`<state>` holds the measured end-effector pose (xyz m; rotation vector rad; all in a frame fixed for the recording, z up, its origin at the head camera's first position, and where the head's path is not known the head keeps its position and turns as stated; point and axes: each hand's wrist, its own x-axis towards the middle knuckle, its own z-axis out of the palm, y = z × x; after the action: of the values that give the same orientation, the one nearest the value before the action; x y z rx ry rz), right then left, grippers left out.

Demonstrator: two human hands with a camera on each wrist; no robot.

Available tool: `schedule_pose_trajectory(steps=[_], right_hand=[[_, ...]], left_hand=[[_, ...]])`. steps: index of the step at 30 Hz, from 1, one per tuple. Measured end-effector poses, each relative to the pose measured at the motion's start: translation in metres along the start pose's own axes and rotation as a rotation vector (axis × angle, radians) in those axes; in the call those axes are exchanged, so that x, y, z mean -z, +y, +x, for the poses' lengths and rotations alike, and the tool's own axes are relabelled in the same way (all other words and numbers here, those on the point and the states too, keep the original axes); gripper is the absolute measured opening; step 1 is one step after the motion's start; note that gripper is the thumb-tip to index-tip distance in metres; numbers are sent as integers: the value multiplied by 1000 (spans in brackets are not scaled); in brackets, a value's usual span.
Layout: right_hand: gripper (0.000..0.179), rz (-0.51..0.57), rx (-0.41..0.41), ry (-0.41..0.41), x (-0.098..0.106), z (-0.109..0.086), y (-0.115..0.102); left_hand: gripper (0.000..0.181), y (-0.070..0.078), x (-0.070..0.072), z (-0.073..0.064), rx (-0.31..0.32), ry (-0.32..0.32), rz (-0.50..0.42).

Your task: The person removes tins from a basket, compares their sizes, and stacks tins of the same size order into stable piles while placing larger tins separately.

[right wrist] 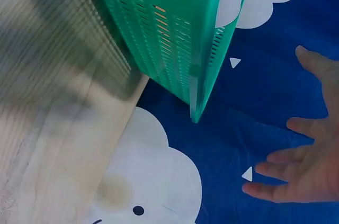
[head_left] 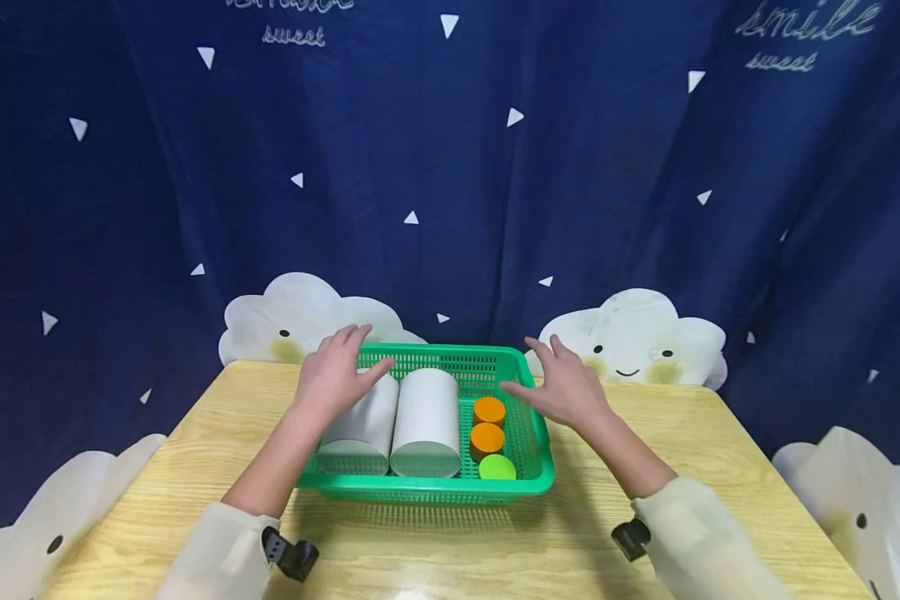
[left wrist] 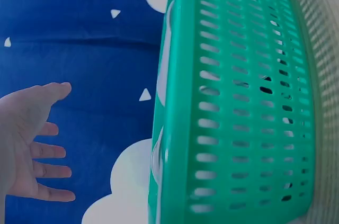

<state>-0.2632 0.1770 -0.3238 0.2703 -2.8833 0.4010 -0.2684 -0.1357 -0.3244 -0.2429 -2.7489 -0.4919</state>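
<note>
A green plastic basket with slotted walls stands on the wooden table. On its left side lie a white cylinder and a second white cylinder, side by side. Along the right are an orange-topped round container, another orange-topped one and a lime-green round lid. My left hand hovers over the left cylinder, fingers spread and holding nothing. Over the basket's right rim, my right hand is spread too, with nothing in it. Both wrist views show the hands apart from the basket.
The wooden table extends on both sides of the basket. Behind it hangs a dark blue curtain with white triangles and smiling clouds. Black wrist straps sit at the cream sleeves.
</note>
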Motion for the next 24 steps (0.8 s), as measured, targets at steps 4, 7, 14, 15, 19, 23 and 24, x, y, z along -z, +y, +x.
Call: schedule_pose_trajectory(steps=[4,7,14,15,19,23,24], right_hand=[[77,73,62,-31,-4,-1,3],[70,133,111,-57,-8,-3,6],[54,205,212,-107,-20,-9,13],[52,212,218,-115,-21,-10,13],[46,249,235,-137,-26,-14,11],[41,286,272,-161,-29,-19,9],[40,292,281,-169,-30,-20,8]], left_hand=[[69,-11,3,-3,26,16,-50],[69,-20,4,-5,50,27,-77],[71,-43,5,-16,122,22,-176],[72,-46,5,-18,141,16,-195],[75,-58,2,-24,208,-8,-285],[78,-68,-2,-30,252,-27,-367],[78,-70,-3,-32,260,-28,-378]])
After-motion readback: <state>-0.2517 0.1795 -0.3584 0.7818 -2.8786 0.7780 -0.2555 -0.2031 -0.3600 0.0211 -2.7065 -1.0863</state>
